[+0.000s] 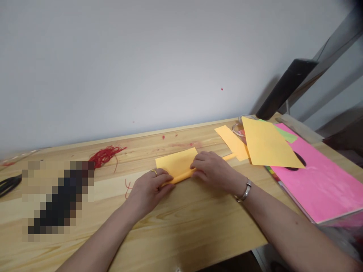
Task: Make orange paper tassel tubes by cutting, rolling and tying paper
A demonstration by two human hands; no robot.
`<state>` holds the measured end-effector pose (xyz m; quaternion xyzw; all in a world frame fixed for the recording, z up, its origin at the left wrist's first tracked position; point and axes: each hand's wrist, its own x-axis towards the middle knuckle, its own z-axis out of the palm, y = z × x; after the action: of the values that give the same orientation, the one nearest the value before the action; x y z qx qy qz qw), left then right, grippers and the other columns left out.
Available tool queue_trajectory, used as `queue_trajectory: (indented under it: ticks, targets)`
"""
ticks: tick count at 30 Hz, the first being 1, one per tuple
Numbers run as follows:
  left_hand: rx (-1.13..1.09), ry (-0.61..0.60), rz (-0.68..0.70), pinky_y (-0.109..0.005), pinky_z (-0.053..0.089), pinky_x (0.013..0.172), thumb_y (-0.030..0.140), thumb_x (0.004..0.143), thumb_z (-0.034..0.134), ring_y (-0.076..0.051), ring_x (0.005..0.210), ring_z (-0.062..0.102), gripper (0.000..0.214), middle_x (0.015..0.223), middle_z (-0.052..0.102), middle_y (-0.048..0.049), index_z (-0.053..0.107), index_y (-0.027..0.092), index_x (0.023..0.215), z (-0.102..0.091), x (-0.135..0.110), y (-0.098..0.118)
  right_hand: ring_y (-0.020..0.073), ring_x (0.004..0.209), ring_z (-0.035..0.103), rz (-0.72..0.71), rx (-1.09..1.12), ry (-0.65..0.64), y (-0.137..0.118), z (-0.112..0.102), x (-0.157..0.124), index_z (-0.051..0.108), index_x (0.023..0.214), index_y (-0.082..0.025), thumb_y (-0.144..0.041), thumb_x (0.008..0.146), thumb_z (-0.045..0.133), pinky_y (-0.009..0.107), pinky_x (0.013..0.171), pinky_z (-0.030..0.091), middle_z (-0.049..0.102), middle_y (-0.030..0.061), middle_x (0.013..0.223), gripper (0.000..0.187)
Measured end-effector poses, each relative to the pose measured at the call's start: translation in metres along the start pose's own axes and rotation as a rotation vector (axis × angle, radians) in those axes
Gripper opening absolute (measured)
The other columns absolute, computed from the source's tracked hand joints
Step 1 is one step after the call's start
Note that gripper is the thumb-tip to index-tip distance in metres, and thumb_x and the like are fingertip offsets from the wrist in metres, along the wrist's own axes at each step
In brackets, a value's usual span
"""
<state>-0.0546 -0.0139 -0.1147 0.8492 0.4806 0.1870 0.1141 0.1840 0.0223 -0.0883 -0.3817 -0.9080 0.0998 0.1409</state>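
Note:
A small orange paper sheet (176, 162) lies on the wooden table (181, 226), its near edge rolled or folded up. My left hand (149, 187), with a ring, pinches the left end of that fold. Over the right end my right hand (212, 168), with a silver bracelet at the wrist, presses down with curled fingers. Both hands are closed on the same sheet.
To the right lie a large orange sheet (266, 145), a smaller orange strip (232, 141), a green sheet (286, 134) and a pink board (320, 185). Red thread (106, 155) sits at the back left. A black object (10, 184) lies at the far left edge.

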Motion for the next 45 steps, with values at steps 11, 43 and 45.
queue_trajectory:
  ticks: [11, 43, 45]
  targets:
    - [-0.304, -0.208, -0.124, -0.026, 0.048, 0.062, 0.03, 0.077, 0.061, -0.014, 0.071, 0.061, 0.026, 0.098, 0.065, -0.0025, 0.063, 0.025, 0.103, -0.02, -0.003, -0.007, 0.0145, 0.08, 0.05, -0.001, -0.013, -0.067, 0.004, 0.004, -0.001, 0.062, 0.08, -0.016, -0.023, 0.087, 0.049, 0.026, 0.068, 0.035, 0.058, 0.0038, 0.082, 0.017]
    - [-0.271, -0.137, -0.019, -0.027, 0.046, 0.068, 0.028, 0.087, 0.046, -0.015, 0.078, 0.06, 0.021, 0.085, 0.066, -0.0031, 0.067, 0.022, 0.087, -0.024, 0.001, 0.001, 0.0131, 0.079, 0.054, 0.1, 0.091, -0.115, 0.002, -0.003, -0.005, 0.062, 0.081, -0.018, -0.022, 0.083, 0.054, 0.024, 0.066, 0.036, 0.06, 0.0014, 0.085, 0.009]
    - [-0.262, -0.116, -0.008, -0.027, 0.046, 0.068, 0.027, 0.087, 0.046, -0.015, 0.078, 0.06, 0.022, 0.085, 0.066, -0.0033, 0.067, 0.022, 0.087, -0.023, 0.001, 0.001, 0.0135, 0.081, 0.054, 0.095, 0.088, -0.116, 0.002, -0.002, -0.004, 0.062, 0.08, -0.017, -0.023, 0.084, 0.053, 0.024, 0.068, 0.036, 0.06, 0.0021, 0.085, 0.011]
